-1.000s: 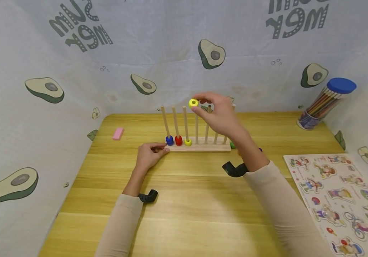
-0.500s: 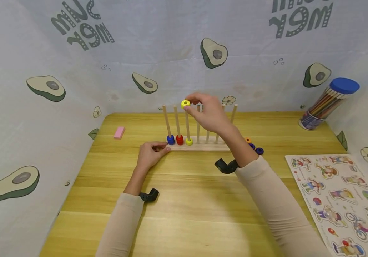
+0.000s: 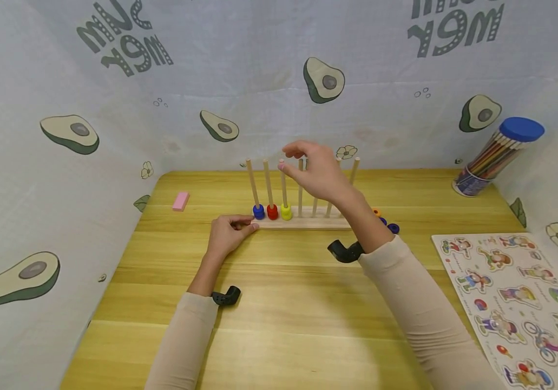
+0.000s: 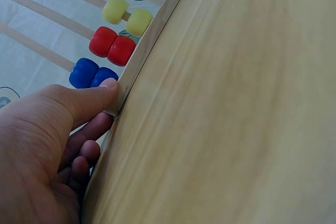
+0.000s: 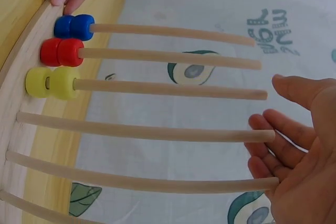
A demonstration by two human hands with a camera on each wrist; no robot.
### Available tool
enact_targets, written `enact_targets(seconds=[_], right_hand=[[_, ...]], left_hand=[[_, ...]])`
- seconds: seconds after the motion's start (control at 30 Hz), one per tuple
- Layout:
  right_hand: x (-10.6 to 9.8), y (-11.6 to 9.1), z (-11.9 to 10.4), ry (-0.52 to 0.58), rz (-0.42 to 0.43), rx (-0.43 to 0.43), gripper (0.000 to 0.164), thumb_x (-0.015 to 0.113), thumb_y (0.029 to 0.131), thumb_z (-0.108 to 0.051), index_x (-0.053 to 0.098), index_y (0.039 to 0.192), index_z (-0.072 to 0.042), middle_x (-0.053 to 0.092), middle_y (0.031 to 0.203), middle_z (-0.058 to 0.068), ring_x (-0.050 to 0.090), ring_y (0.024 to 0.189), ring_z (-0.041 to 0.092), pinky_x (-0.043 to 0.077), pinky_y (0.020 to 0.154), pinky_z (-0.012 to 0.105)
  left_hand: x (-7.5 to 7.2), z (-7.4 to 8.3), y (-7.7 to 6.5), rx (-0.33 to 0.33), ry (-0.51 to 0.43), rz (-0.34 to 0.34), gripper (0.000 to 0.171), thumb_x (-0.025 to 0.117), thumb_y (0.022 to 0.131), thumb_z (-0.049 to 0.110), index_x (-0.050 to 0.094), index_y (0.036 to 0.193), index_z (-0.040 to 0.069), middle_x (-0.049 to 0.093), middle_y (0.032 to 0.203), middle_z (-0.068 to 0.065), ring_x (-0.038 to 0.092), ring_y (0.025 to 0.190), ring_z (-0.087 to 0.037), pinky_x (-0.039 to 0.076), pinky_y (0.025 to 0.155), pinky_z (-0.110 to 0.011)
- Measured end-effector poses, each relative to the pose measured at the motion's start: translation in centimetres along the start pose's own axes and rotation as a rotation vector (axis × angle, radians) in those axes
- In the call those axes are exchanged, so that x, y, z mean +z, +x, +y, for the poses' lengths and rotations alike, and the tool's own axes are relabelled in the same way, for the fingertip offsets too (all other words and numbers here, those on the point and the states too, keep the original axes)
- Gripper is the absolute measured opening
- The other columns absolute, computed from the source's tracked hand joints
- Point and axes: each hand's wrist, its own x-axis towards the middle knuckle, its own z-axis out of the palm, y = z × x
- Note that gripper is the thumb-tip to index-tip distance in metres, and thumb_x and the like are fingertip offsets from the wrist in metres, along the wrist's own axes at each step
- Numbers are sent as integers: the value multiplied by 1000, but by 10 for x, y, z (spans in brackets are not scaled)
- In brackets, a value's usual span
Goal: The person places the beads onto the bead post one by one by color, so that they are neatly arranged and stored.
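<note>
A wooden peg rack [image 3: 308, 223] with a row of upright pegs stands on the table. Its three leftmost pegs carry a pair of blue beads [image 5: 74, 27], a pair of red beads [image 5: 62, 52] and a pair of yellow beads [image 5: 63, 83]. A narrow gap shows between the two yellow ones. At the rack's left end, my left hand [image 3: 225, 236] grips the base between thumb and fingers. My right hand [image 3: 321, 172] is up at the top of the yellow peg, thumb and fingers apart, holding nothing. The remaining pegs in the right wrist view are bare.
Right of the rack lie loose orange [image 3: 376, 212] and dark blue beads [image 3: 393, 228], partly behind the right forearm. A pink eraser [image 3: 180, 201] is at the left. A tub of pencils [image 3: 485, 168] and a picture board [image 3: 512, 292] occupy the right side.
My right hand moved left to the third peg with a yellow bead and let it go. The bead dropped down the peg onto the other yellow one. My left hand stayed put.
</note>
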Motion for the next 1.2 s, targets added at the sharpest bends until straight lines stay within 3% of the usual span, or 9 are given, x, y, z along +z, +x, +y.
enact_targets(seconds=[0.2, 0.37, 0.53, 0.83, 1.2], right_hand=[[-8, -8, 4, 19, 35, 1, 47, 70, 99, -37, 64, 137, -10, 67, 134, 10, 58, 125, 30, 45, 106, 50], [-21, -21, 10, 24, 104, -30, 44, 73, 98, -31, 65, 135, -8, 68, 131, 13, 58, 123, 31, 44, 106, 51], [-40, -38, 23, 77, 174, -3, 43, 72, 98, -30, 65, 135, -8, 66, 133, 12, 56, 124, 30, 42, 106, 52], [-68, -71, 60, 135, 315, 107, 42, 69, 100, -34, 66, 134, -10, 63, 134, 10, 55, 123, 25, 42, 99, 33], [-70, -100, 103, 44, 272, 230, 52, 63, 101, -45, 64, 136, -6, 65, 131, 17, 56, 123, 35, 39, 108, 54]], left_hand=[[1, 1, 0, 1, -6, -5, 26, 86, 85, 38, 85, 103, 20, 79, 86, -1, 64, 71, -15, 49, 63, -30], [1, 1, 0, -5, -8, -9, 26, 86, 85, 38, 85, 104, 20, 79, 88, -1, 65, 72, -15, 50, 63, -29], [0, 2, -1, -4, -9, -6, 27, 87, 84, 38, 85, 104, 20, 80, 89, -1, 66, 72, -15, 50, 63, -28], [0, 1, 0, -2, -4, 3, 28, 87, 84, 38, 85, 104, 20, 80, 89, -2, 65, 71, -14, 49, 63, -27], [1, 0, -1, -2, -2, 5, 27, 86, 84, 40, 85, 103, 21, 79, 88, -1, 64, 71, -15, 49, 63, -28]])
